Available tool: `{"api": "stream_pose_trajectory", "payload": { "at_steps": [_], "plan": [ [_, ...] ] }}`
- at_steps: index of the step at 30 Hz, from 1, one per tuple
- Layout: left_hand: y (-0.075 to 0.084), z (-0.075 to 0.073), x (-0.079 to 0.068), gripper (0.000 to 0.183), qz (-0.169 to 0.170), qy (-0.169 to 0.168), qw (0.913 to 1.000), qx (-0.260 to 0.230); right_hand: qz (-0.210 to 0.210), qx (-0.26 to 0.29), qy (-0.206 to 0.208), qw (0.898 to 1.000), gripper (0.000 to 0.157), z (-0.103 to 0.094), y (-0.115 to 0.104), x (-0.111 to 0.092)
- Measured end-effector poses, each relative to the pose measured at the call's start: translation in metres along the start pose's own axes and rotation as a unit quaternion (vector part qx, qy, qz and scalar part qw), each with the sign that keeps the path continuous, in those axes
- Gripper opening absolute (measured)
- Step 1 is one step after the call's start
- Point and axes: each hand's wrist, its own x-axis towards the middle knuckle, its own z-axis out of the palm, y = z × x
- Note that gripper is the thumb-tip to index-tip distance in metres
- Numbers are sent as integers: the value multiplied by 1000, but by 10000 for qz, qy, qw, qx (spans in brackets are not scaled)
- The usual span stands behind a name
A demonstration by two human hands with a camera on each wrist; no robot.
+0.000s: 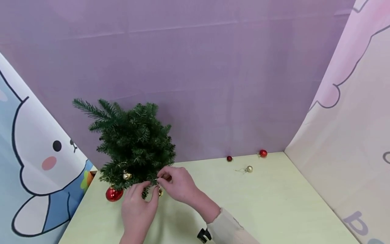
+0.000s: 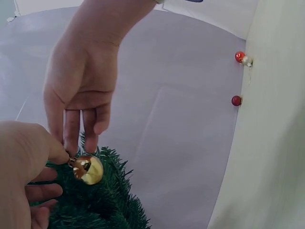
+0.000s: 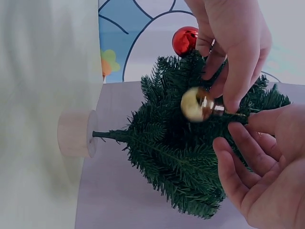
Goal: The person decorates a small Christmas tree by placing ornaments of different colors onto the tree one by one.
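Observation:
A gold Christmas bauble (image 3: 193,104) hangs at the edge of a small artificial Christmas tree (image 1: 137,145). At the bauble's cap, my left hand (image 1: 138,206) pinches with thumb and fingertips, its other fingers among the needles. My right hand (image 1: 179,184) comes in from the right and pinches the thin hanging loop above the cap between thumb and forefinger. The right wrist view shows the remaining right fingers loosely bent. Another gold bauble (image 1: 127,176) and a large red bauble (image 1: 114,194) hang on the tree's lower branches.
Toward the back of the pale table (image 1: 274,203) lie a dark red bauble (image 1: 229,158), a red bauble (image 1: 263,153) and a small gold bauble (image 1: 249,168) with a thread. The tree has a round wooden base (image 3: 76,133). A purple cloth (image 1: 213,84) stands behind.

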Motion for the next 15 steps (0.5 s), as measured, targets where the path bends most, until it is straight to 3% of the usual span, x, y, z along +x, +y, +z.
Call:
{"api": "stream_pose_trajectory", "payload": {
  "at_steps": [5, 9, 15],
  "plan": [
    [4, -13, 1, 27, 59, -198, 9998, 6, 22, 279, -28, 9996, 11, -1, 4, 1],
    [7, -31, 2, 24, 57, -162, 9998, 86, 182, 566, -120, 9982, 14, 0, 6, -3],
    [11, -60, 27, 19, 341, 37, 9993, -177, 200, 790, -162, 9965, 14, 0, 11, -8]
  ]
}}
